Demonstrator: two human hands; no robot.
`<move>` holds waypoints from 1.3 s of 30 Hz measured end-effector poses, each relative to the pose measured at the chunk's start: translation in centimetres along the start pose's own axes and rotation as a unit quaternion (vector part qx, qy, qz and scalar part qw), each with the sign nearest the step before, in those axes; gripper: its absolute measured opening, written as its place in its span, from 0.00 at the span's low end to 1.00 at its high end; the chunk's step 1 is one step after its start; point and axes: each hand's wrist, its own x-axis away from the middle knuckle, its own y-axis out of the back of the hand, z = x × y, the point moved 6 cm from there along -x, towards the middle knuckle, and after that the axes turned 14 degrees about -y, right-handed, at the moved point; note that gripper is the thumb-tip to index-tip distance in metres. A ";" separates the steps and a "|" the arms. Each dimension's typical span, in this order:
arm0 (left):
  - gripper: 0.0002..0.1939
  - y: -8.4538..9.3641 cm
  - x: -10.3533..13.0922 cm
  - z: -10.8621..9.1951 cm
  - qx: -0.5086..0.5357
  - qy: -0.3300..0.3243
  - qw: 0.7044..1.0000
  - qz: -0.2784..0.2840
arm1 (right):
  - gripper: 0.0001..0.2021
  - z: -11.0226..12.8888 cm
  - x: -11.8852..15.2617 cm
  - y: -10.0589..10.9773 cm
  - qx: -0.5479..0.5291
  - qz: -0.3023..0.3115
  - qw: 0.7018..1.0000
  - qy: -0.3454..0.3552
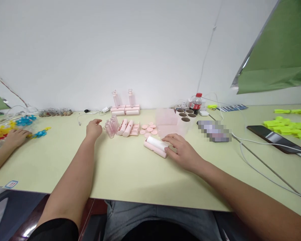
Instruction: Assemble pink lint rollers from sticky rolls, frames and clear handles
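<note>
My right hand (182,152) touches the end of the white roll (157,144) lying along its pink case (154,149) on the table (125,167); I can't tell whether it grips. My left hand (93,130), fingers partly curled, hovers beside the clear pink tubes (110,128), its hold unclear.

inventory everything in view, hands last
cases: several, pink, centre
rolls: about three, white, against cases
clear tubes: several, pinkish, centre-left
standing bottles: two, pinkish, by wall
discs: several, pink, centre
cardboard tubes: five visible, brown, right
cola bottle: one, red-capped, by wall
phone: one, black, right
cables: several, white, mostly right
strips: many, yellow, far right
plastic pieces: many, multicoloured, left
sheet: one, green, upper right
table: one, pale green, below
co-worker's hand: one, bare, left
left hand: one, bare, centre-left
right hand: one, bare, at front roll
</note>
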 end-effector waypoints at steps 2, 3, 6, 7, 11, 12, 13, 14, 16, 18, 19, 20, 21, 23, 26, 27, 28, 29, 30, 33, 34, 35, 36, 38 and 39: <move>0.29 -0.7 0.1 0.2 0.000 -0.007 0.999 0.038 | 0.15 0.2 0.0 -0.1 -0.022 0.014 1.000 0.003; 0.29 -1.0 0.1 0.2 -0.001 -0.011 0.998 0.056 | 0.15 0.2 0.0 -0.1 -0.031 0.023 0.999 0.002; 0.25 -1.7 0.1 0.3 -0.009 -0.022 0.995 0.093 | 0.14 0.3 -0.1 -0.2 -0.051 0.041 0.998 -0.002; 0.24 -1.9 0.1 0.3 -0.012 -0.026 0.995 0.100 | 0.14 0.3 -0.2 -0.1 -0.057 0.042 0.997 -0.006; 0.26 -1.9 0.0 0.1 -0.023 -0.038 0.994 0.102 | 0.13 0.2 -0.2 0.1 -0.067 0.035 0.997 -0.027; 0.27 -1.8 0.1 0.0 -0.027 -0.040 0.994 0.099 | 0.13 0.2 -0.2 0.2 -0.068 0.033 0.997 -0.029; 0.26 -1.6 0.1 -0.2 -0.034 -0.041 0.994 0.099 | 0.13 0.2 -0.2 0.2 -0.068 0.032 0.997 -0.031; 0.25 -1.5 0.2 -0.4 -0.044 -0.042 0.993 0.101 | 0.13 0.2 -0.2 0.2 -0.069 0.032 0.997 -0.031; 0.17 -1.3 0.3 -0.8 -0.062 -0.039 0.991 0.112 | 0.13 0.2 -0.2 0.2 -0.072 0.030 0.997 -0.030; 0.10 -1.1 0.4 -0.9 -0.071 -0.028 0.990 0.118 | 0.13 0.1 -0.2 0.1 -0.074 0.030 0.996 -0.030; 0.07 -1.0 0.4 -1.0 -0.071 -0.022 0.990 0.118 | 0.13 0.0 -0.2 0.1 -0.075 0.031 0.996 -0.032; 0.05 -1.0 0.4 -1.0 -0.069 -0.017 0.991 0.115 | 0.13 0.0 -0.2 0.1 -0.076 0.032 0.996 -0.034; 0.05 -0.9 0.4 -1.0 -0.066 -0.015 0.991 0.113 | 0.13 -0.1 -0.2 0.1 -0.076 0.033 0.996 -0.036; 0.05 -0.8 0.4 -1.1 -0.059 -0.015 0.992 0.106 | 0.13 -0.1 -0.2 0.0 -0.076 0.035 0.996 -0.040; 0.06 -0.2 0.5 -1.3 -0.054 -0.015 0.995 0.085 | 0.13 0.0 -0.2 0.0 -0.078 0.034 0.996 -0.040; 0.07 0.1 0.6 -1.4 -0.053 -0.011 0.996 0.071 | 0.13 0.0 -0.3 0.0 -0.079 0.033 0.996 -0.039; 0.07 0.6 0.6 -1.5 -0.044 -0.003 0.998 0.050 | 0.13 0.0 -0.3 0.0 -0.081 0.032 0.995 -0.039; 0.07 1.1 0.6 -1.6 -0.024 0.008 0.999 0.020 | 0.13 -0.1 -0.3 0.0 -0.083 0.030 0.995 -0.038; 0.06 1.8 0.7 -1.6 0.013 0.024 0.999 -0.020 | 0.13 -0.1 -0.3 0.0 -0.086 0.029 0.995 -0.038; 0.04 3.2 0.9 -1.9 0.160 0.058 0.977 -0.130 | 0.13 -0.2 -0.3 0.0 -0.095 0.029 0.994 -0.039; 0.03 3.4 0.9 -2.2 0.189 0.055 0.970 -0.141 | 0.13 -0.3 -0.3 0.0 -0.099 0.029 0.994 -0.041; 0.03 3.5 0.9 -2.6 0.207 0.047 0.968 -0.137 | 0.12 -0.3 -0.3 -0.1 -0.103 0.029 0.993 -0.042; 0.02 3.6 0.9 -3.1 0.216 0.037 0.968 -0.124 | 0.12 -0.4 -0.3 -0.1 -0.108 0.030 0.993 -0.044; 0.03 3.6 1.2 -4.5 0.196 0.008 0.978 -0.073 | 0.12 -0.4 -0.3 -0.1 -0.115 0.031 0.992 -0.045; 0.04 3.5 1.4 -5.3 0.161 -0.011 0.986 -0.039 | 0.12 -0.4 -0.3 -0.1 -0.118 0.032 0.991 -0.045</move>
